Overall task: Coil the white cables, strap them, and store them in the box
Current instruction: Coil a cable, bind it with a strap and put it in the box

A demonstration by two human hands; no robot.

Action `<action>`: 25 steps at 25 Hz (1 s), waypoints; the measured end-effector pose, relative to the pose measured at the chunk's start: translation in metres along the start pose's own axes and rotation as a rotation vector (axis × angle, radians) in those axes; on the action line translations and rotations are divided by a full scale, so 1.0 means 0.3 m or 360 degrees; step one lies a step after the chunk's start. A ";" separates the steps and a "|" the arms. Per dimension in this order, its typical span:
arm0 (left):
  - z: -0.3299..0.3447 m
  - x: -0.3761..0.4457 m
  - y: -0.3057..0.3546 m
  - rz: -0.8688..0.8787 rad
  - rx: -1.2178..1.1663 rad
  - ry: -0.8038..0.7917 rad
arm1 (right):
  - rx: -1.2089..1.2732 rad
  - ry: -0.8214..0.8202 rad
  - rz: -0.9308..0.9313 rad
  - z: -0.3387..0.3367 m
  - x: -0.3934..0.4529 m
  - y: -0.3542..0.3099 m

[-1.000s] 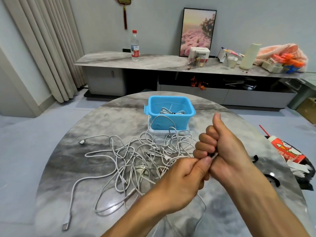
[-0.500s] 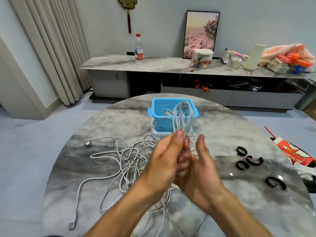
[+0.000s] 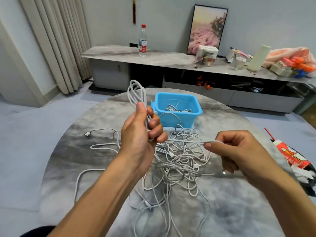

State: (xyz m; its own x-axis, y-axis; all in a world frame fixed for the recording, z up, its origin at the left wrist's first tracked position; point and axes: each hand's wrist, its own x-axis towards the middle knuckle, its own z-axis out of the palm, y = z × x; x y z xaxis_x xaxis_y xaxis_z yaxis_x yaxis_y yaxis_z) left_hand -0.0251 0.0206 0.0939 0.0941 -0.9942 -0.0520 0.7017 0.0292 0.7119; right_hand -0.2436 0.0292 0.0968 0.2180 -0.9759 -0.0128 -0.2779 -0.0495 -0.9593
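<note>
Left hand (image 3: 140, 134) raised above the desk (image 3: 239, 211), grip closed round a bundle of white cable loops (image 3: 136, 93); loops standing up out of the fist, thumb along the near side, fingers curled over the far side. One strand (image 3: 186, 141) running level from that fist across to the right hand (image 3: 239, 154), pinched there between thumb and forefinger, remaining fingers loosely curled beneath. Hands well apart, strand taut between them.

Below, spread over the middle of the round grey marbled desk: a loose tangle of white cables (image 3: 171, 168), unsorted, some ends with connectors lying out to the left and toward the near edge. Behind the tangle, on the far part of the desk: a blue plastic box (image 3: 177, 118), open on top, a few white cable coils (image 3: 176, 108) already lying inside. One loop from the tangle arching up against the box's front wall.

Past the desk, along the wall: a long low cabinet (image 3: 119, 52) with a clear bottle (image 3: 142, 41), a framed picture (image 3: 206, 29), a tissue box (image 3: 206, 52) and assorted clutter. Curtains (image 3: 56, 40) at left. Red-and-white packaging (image 3: 290, 154) off the desk's right edge.
</note>
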 end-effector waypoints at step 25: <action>-0.017 -0.060 -0.177 0.0412 0.1802 -0.0730 | 0.2046 0.0277 0.0098 0.195 0.001 0.034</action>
State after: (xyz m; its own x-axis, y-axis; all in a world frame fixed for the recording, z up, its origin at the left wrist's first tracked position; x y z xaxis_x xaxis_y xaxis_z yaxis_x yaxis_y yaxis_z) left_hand -0.0605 0.0375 0.0535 -0.2759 -0.9235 0.2665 -0.3236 0.3503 0.8790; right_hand -0.1917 0.0409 0.0706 0.0867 -0.9887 -0.1226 0.8291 0.1399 -0.5413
